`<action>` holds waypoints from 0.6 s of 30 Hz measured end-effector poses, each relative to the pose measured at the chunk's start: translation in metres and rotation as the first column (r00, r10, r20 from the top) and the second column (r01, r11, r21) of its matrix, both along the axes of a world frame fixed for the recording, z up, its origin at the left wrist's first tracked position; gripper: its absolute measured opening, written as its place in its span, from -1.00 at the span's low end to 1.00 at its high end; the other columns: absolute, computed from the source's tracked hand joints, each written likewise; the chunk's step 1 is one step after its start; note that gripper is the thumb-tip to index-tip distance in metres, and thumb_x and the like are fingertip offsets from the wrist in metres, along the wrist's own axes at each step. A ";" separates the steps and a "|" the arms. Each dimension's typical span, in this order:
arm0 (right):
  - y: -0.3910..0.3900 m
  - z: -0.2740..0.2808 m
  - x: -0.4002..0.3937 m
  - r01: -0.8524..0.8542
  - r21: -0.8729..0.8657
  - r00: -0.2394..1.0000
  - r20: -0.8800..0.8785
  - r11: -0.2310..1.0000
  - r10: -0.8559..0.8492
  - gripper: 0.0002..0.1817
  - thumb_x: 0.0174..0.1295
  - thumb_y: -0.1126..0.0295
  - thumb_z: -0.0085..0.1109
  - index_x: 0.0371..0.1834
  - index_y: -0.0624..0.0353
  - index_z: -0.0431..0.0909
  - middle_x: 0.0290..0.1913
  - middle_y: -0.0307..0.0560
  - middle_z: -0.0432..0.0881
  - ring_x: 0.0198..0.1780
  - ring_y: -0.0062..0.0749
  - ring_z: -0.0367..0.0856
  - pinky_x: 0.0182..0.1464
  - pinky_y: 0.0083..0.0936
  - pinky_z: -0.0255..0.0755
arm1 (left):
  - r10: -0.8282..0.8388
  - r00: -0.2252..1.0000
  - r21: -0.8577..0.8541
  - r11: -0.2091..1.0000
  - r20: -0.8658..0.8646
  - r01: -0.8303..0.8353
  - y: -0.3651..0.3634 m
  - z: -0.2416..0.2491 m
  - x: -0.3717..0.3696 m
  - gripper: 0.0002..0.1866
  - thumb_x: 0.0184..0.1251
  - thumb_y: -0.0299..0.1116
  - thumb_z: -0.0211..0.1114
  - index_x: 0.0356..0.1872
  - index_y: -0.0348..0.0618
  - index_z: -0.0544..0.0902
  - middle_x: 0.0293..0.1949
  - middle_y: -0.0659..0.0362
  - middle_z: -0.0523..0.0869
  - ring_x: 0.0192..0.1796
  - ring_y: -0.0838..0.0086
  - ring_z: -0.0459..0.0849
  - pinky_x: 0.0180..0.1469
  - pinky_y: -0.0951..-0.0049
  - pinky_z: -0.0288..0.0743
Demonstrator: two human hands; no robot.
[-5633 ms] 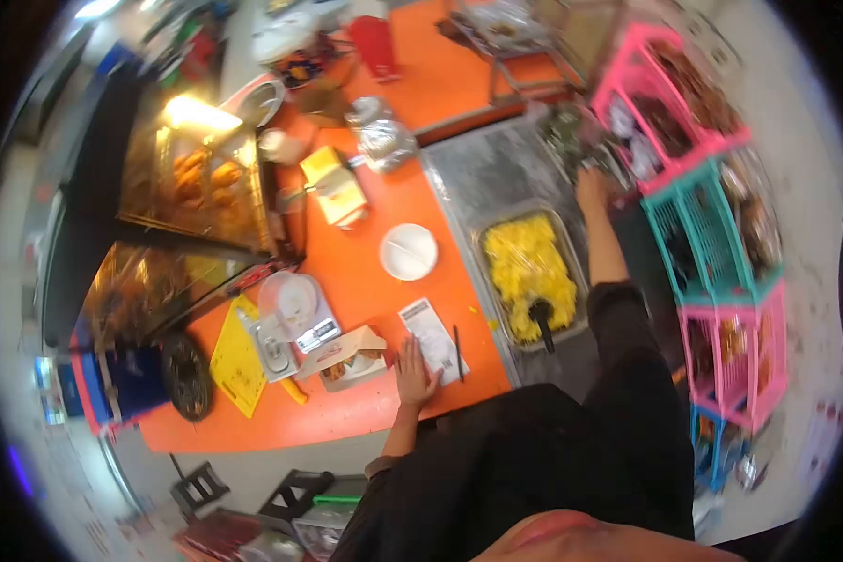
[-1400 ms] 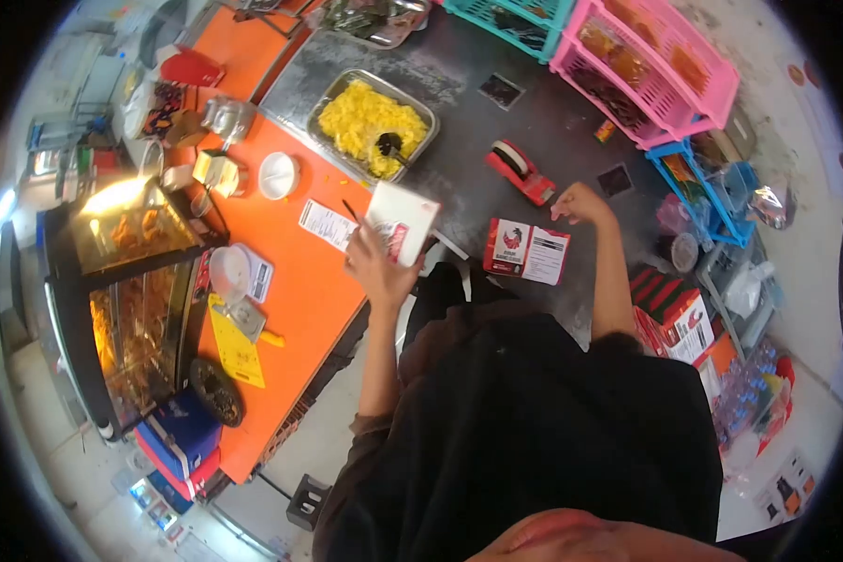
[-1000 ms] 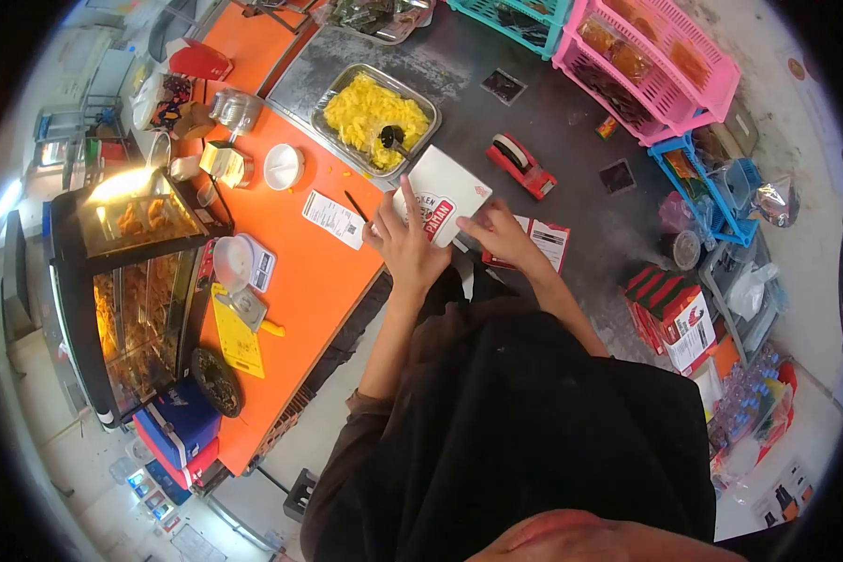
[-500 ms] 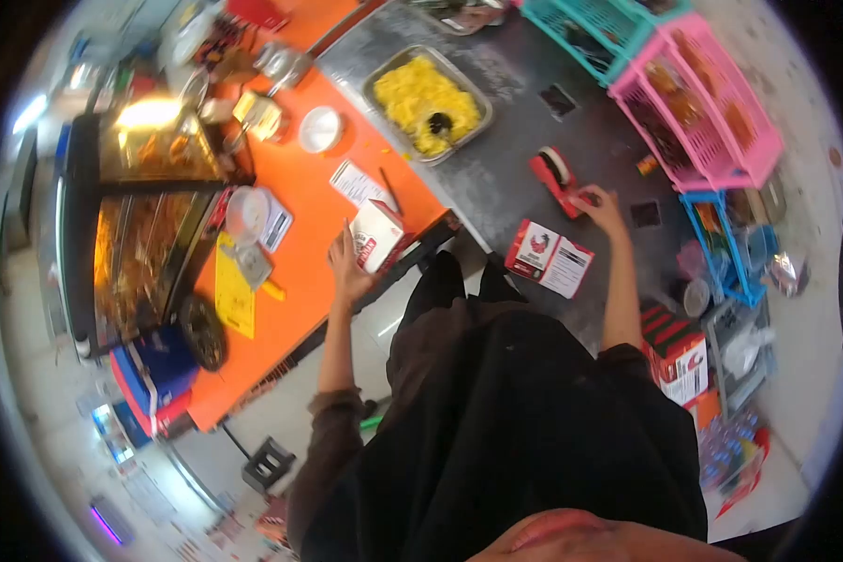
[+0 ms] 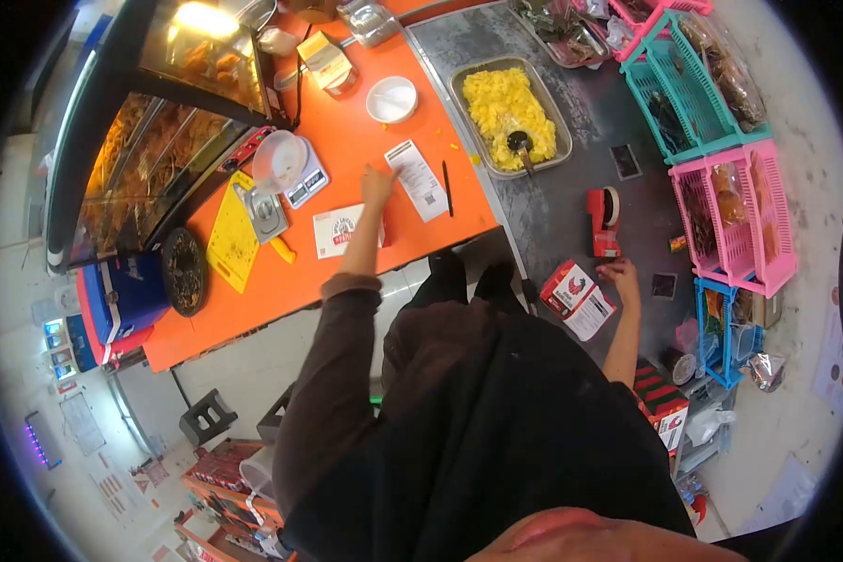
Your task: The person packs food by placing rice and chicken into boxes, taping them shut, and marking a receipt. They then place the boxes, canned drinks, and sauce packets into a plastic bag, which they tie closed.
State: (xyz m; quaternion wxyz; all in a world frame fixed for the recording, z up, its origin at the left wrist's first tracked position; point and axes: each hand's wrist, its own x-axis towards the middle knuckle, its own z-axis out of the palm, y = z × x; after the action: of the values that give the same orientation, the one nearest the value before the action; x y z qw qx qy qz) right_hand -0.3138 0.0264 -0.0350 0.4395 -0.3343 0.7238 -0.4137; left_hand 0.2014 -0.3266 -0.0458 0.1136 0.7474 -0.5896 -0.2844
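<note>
My left hand [image 5: 377, 183] reaches out over the orange counter [image 5: 346, 281] with its fingers apart and nothing in it, its tips right beside a white printed receipt [image 5: 417, 178]. A closed white box with a red logo [image 5: 340, 230] lies flat on the counter under my left forearm. My right hand [image 5: 621, 277] rests empty on the grey counter [image 5: 552, 211], touching the edge of a stack of flat red-and-white boxes [image 5: 579, 288]. A red tape dispenser [image 5: 604, 221] stands just beyond it.
A metal tray of yellow food [image 5: 510, 108] with a black scoop [image 5: 520, 145] sits on the grey counter. A pen [image 5: 447, 187], white bowl [image 5: 391, 98], scale [image 5: 290, 169] and yellow board [image 5: 232, 239] lie near a heated display case [image 5: 150, 122]. Pink and teal baskets [image 5: 721, 187] line the right.
My left hand has laid the white box on the orange counter and moved on to the receipt. My right hand has left the tape dispenser and come back to the flat boxes.
</note>
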 end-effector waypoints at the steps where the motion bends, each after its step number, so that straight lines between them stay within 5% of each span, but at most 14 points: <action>1: -0.004 0.028 -0.003 -0.064 0.202 0.994 0.098 0.977 0.045 -0.82 0.15 0.42 0.31 -0.27 0.33 0.71 -0.10 -0.10 0.52 -0.07 -0.37 0.61 -0.08 -0.49 0.60 | 0.044 0.998 -0.023 0.999 0.044 -0.043 -0.013 -0.024 -0.014 -0.11 -0.06 0.03 0.51 0.17 -0.39 0.32 -0.03 -0.06 0.64 0.11 0.01 0.57 0.05 0.09 0.49; 2: -0.006 0.053 -0.001 -0.149 0.390 0.976 0.206 0.909 0.071 -0.78 0.11 0.39 0.35 -0.23 0.29 0.72 -0.06 -0.08 0.54 -0.08 -0.42 0.59 -0.16 -0.51 0.62 | 0.042 0.998 -0.031 0.999 0.035 -0.041 -0.016 -0.020 -0.030 -0.11 -0.06 0.03 0.51 0.17 -0.39 0.32 -0.03 -0.06 0.64 0.11 0.01 0.57 0.05 0.09 0.49; 4: -0.012 0.085 0.009 -0.107 0.403 0.993 0.092 0.909 0.076 -0.78 0.16 0.40 0.30 -0.17 0.29 0.69 -0.04 -0.10 0.55 -0.09 -0.41 0.63 -0.13 -0.48 0.62 | 0.281 0.959 0.021 0.959 0.027 -0.282 -0.012 0.005 -0.060 -0.18 -0.16 -0.13 0.59 0.10 -0.32 0.35 -0.05 -0.04 0.65 0.04 -0.02 0.60 0.03 0.06 0.50; 6: -0.019 0.123 0.033 0.110 0.108 0.992 0.055 0.988 -0.116 -0.75 0.19 0.39 0.28 -0.09 0.24 0.67 -0.02 -0.10 0.53 -0.08 -0.45 0.61 -0.15 -0.48 0.61 | 0.360 0.933 0.035 0.933 -0.001 -0.359 -0.017 0.007 -0.064 -0.19 -0.14 -0.30 0.58 0.15 -0.27 0.30 -0.08 0.01 0.66 0.04 0.05 0.61 0.04 0.16 0.52; 8: -0.048 0.167 0.071 0.113 -0.004 0.993 -0.024 0.994 -0.113 -0.73 0.19 0.38 0.28 -0.05 0.21 0.66 0.01 -0.10 0.52 -0.06 -0.45 0.60 -0.11 -0.47 0.58 | 0.208 0.734 -0.117 0.924 -0.647 -0.364 -0.025 -0.011 -0.046 -0.16 -0.07 -0.41 0.53 0.25 -0.21 0.20 0.00 0.00 0.61 0.11 0.17 0.56 0.09 0.26 0.50; 9: -0.069 0.177 0.095 0.101 -0.125 0.989 -0.093 0.987 -0.113 -0.71 0.20 0.38 0.28 -0.01 0.17 0.65 0.05 -0.09 0.50 -0.04 -0.44 0.59 -0.06 -0.46 0.56 | 0.217 0.731 -0.115 0.920 -0.647 -0.374 -0.019 0.002 -0.037 -0.16 -0.07 -0.41 0.53 0.25 -0.21 0.20 0.00 0.00 0.61 0.11 0.17 0.56 0.09 0.26 0.50; 11: -0.110 0.170 0.141 -0.033 -0.286 0.983 -0.180 0.958 -0.020 -0.50 0.17 0.36 0.32 0.22 0.08 0.49 0.13 -0.08 0.44 0.10 -0.41 0.51 0.06 -0.42 0.48 | 0.028 0.471 -0.229 0.847 -0.882 -0.480 0.006 0.061 -0.015 -0.14 0.06 -0.51 0.44 0.35 -0.17 0.08 0.14 -0.05 0.50 0.19 0.23 0.50 0.15 0.30 0.46; 13: -0.155 0.176 0.209 -0.159 -0.347 0.979 0.068 0.925 0.193 -0.21 0.12 0.34 0.38 0.43 -0.01 0.20 0.24 -0.06 0.36 0.26 -0.31 0.37 0.20 -0.29 0.37 | 0.061 0.392 -0.198 0.786 -0.918 -0.585 0.050 0.099 0.002 -0.13 0.12 -0.54 0.38 0.39 -0.16 0.02 0.18 -0.09 0.45 0.22 0.22 0.47 0.18 0.28 0.44; 14: -0.177 0.162 0.243 -0.278 -0.347 0.948 0.048 0.896 0.313 0.01 0.07 0.31 0.43 0.52 -0.07 -0.07 0.33 -0.02 0.29 0.35 -0.22 0.26 0.25 -0.19 0.31 | 0.078 0.306 -0.156 0.728 -0.949 -0.668 0.073 0.111 0.009 -0.13 0.19 -0.57 0.33 0.42 -0.15 -0.04 0.22 -0.12 0.39 0.25 0.22 0.44 0.20 0.27 0.42; 16: -0.216 0.106 0.326 -0.410 -0.537 0.827 0.121 0.737 0.549 0.10 0.04 0.29 0.47 0.54 -0.08 -0.17 0.37 -0.02 0.26 0.38 -0.15 0.23 0.29 -0.13 0.25 | 0.079 0.247 -0.137 0.655 -0.966 -0.743 0.107 0.127 0.019 -0.17 0.22 -0.59 0.30 0.43 -0.17 -0.02 0.22 -0.11 0.40 0.25 0.23 0.44 0.21 0.27 0.42; 18: -0.236 0.117 0.386 -0.494 -0.410 0.752 0.242 0.767 0.614 0.12 -0.01 0.25 0.50 0.54 -0.01 -0.14 0.30 0.02 0.30 0.40 -0.23 0.20 0.29 -0.25 0.26 | 0.067 0.182 -0.111 0.576 -0.981 -0.810 0.118 0.114 0.035 -0.20 0.25 -0.62 0.26 0.44 -0.18 0.00 0.23 -0.09 0.42 0.26 0.25 0.45 0.23 0.27 0.42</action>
State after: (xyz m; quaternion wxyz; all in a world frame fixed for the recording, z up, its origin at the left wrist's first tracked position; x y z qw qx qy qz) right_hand 0.0725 -0.2093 0.0821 0.6085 -0.5206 0.4185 -0.4284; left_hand 0.2364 -0.2091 0.0678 0.7463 0.5080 -0.2035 -0.3789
